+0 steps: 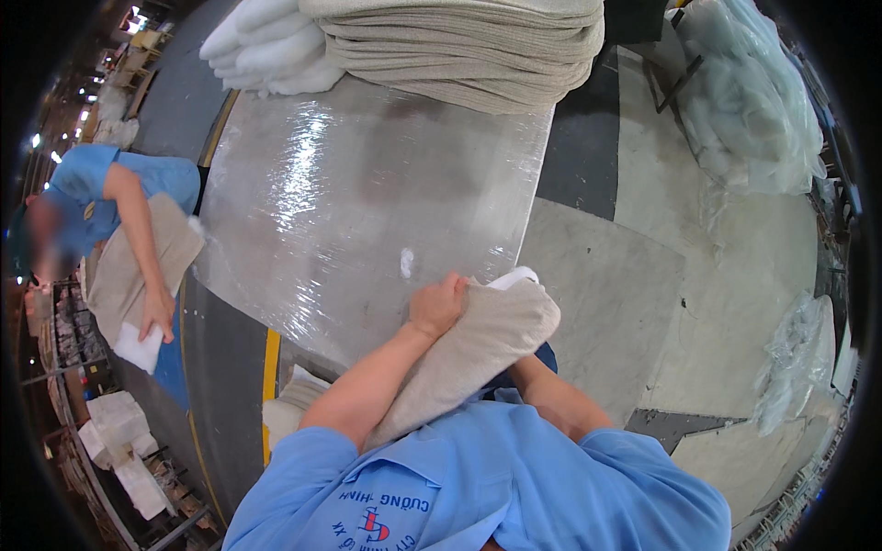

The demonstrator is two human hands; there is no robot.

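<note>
A beige fabric cushion cover [469,354] lies slantwise against my body, its far end over the near edge of the table. White padding [514,277] shows at the opening of that end. My left hand [441,305] is closed on the cover's edge, fingers curled into the cloth. My right forearm [556,399] passes beneath the cover, which hides the right hand, so its fingers cannot be seen.
The table [367,193] is wrapped in shiny film. At its far end sit stacked beige covers [459,46] and white padding [266,46]. More folded covers [294,399] lie low left. A co-worker [119,193] handles a similar cover at left. Plastic-wrapped bundles [753,101] stand right.
</note>
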